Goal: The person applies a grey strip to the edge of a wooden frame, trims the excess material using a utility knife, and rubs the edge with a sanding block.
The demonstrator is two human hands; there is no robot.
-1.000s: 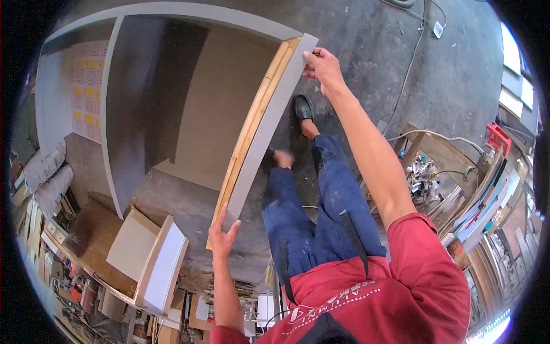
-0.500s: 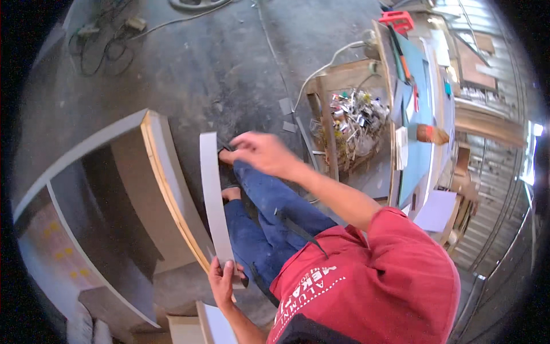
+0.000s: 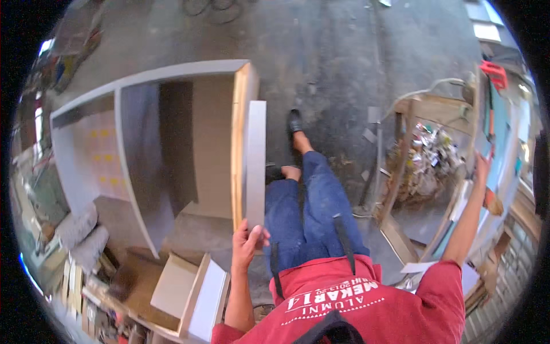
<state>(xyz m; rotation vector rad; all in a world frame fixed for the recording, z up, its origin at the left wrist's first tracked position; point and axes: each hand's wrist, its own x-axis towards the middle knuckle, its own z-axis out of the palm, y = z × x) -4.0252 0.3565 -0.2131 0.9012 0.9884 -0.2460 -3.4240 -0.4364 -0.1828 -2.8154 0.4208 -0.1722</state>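
The left hand (image 3: pixel 246 243) holds the grey strip (image 3: pixel 256 160) by its near end, length pointing forward; the right hand (image 3: pixel 482 169), far from it, is at the table (image 3: pixel 502 123), grip unclear.

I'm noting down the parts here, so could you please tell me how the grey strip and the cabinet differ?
The strip is a single long, narrow piece, while the cabinet is a much larger box with open compartments. The strip's visible face is grey along its length, whereas the cabinet has a bare, yellowish wood edge beside the strip. Both show grey surfaces.
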